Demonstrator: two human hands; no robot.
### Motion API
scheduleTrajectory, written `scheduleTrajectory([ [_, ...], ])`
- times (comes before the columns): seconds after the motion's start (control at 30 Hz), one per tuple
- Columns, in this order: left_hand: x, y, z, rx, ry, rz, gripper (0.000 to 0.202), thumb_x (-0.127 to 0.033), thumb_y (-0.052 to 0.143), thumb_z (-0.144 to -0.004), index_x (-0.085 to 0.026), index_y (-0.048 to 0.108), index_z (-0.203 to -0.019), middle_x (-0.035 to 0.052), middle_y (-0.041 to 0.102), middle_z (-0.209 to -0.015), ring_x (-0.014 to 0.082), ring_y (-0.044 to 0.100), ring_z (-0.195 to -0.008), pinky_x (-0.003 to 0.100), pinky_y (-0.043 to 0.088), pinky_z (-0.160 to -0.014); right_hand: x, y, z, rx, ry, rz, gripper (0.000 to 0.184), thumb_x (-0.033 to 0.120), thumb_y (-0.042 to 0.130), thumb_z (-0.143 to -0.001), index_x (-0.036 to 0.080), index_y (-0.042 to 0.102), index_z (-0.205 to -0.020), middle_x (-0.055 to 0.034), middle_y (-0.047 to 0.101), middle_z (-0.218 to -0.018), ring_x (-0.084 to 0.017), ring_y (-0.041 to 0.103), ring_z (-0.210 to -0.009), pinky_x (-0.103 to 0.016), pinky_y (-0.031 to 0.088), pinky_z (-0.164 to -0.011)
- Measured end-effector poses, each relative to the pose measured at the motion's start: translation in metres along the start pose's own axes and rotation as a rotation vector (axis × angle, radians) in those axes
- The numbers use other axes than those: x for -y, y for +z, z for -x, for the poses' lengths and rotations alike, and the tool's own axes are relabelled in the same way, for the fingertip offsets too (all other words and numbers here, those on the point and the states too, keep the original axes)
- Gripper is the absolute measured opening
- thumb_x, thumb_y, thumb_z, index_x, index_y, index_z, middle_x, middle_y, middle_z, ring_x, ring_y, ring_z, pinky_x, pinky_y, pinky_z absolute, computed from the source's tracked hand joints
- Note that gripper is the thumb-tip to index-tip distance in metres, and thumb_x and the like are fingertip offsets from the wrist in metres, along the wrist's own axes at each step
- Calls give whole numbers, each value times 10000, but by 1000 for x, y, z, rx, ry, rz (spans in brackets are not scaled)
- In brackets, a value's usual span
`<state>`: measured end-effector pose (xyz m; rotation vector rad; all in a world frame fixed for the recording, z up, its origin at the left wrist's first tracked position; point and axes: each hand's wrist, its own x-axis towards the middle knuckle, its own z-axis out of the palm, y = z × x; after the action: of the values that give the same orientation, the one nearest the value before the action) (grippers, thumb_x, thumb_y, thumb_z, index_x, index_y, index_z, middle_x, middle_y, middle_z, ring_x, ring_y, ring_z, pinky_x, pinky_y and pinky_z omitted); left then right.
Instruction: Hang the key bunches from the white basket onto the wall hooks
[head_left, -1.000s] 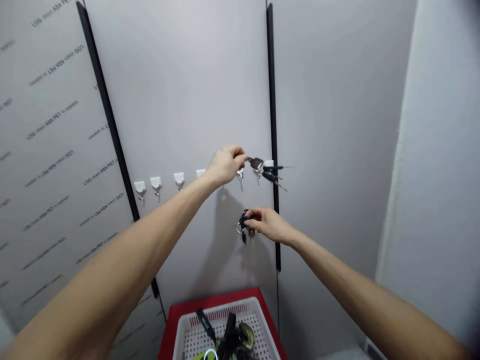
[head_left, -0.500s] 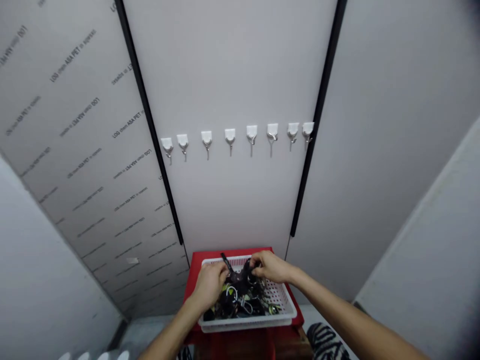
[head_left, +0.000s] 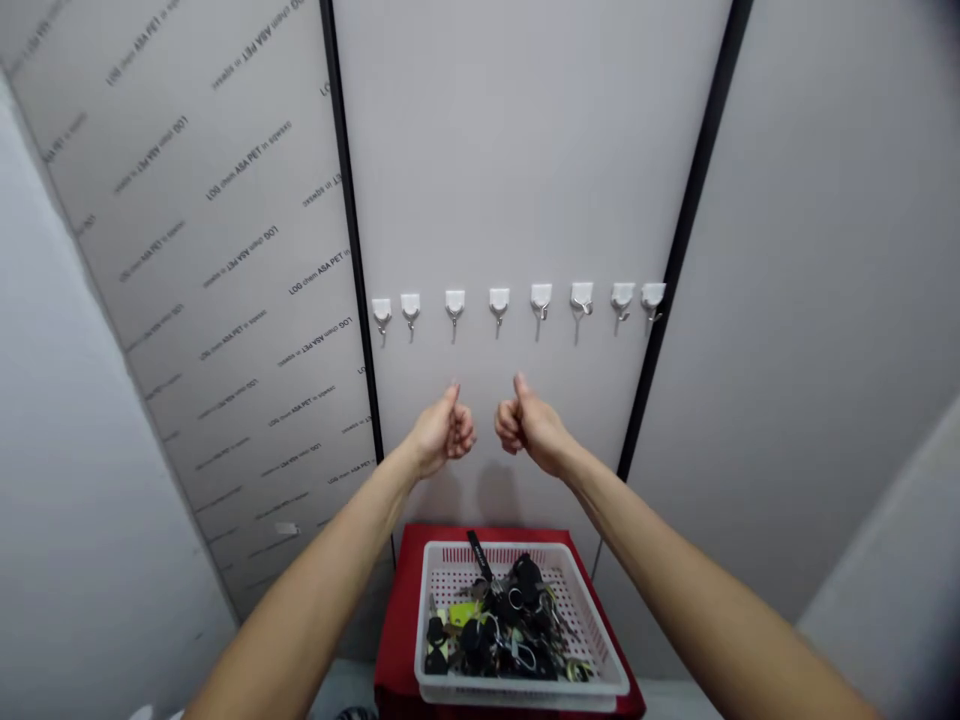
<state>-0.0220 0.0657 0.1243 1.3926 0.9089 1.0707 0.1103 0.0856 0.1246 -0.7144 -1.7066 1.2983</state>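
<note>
My left hand (head_left: 444, 432) is raised in front of the wall, its fingers curled into a fist and its thumb pointing up. Facing it, my right hand (head_left: 531, 422) makes the same thumbs-up shape. Nothing shows in either hand, and a gap separates them. Above them, a row of several white-backed metal hooks (head_left: 499, 304) runs across the wall, with nothing hanging on them. Below, a white plastic basket (head_left: 517, 684) holds a jumble of keys (head_left: 517, 625) with black heads, rings and a yellow-green tag (head_left: 463, 612). A black strap (head_left: 478, 553) leans on the basket's back rim.
The basket stands on a red surface (head_left: 397, 640) against the wall. Black strips (head_left: 351, 215) run down both sides of the pale middle panel (head_left: 525, 140). To the left is a panel with printed lettering (head_left: 247, 250), and to the right a plain grey wall (head_left: 810, 300).
Both hands have come up out of the basket and away from the keys, and now hold thumbs up before the wall. The view has shifted, so the hooks appear lower and farther right.
</note>
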Motion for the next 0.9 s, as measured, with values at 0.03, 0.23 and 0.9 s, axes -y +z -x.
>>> scheduleTrajectory([
  [0.03,-14,3,-2,51,23,33,538,-589,102,-654,-153,276,-391,-35,321,-305,31,248,-264,169,113,-323,12,4,-5,24,-11,-88,534,586,99,-671,164,241,-375,62,246,-310,-32,217,-269,-185,223,-336],
  [0.23,-42,11,-4,118,42,31,556,-618,30,-630,-161,232,-385,-36,278,-290,29,198,-262,174,88,-315,38,9,-13,77,28,-258,544,630,54,-632,169,201,-382,72,188,-305,-24,148,-260,-174,159,-302],
  [0.9,75,7,16,-95,-117,-262,460,-519,181,-682,-146,391,-511,-29,413,-426,58,363,-371,188,285,-402,-73,16,30,31,140,307,508,538,156,-694,155,345,-420,36,338,-358,-57,316,-350,-195,265,-395],
])
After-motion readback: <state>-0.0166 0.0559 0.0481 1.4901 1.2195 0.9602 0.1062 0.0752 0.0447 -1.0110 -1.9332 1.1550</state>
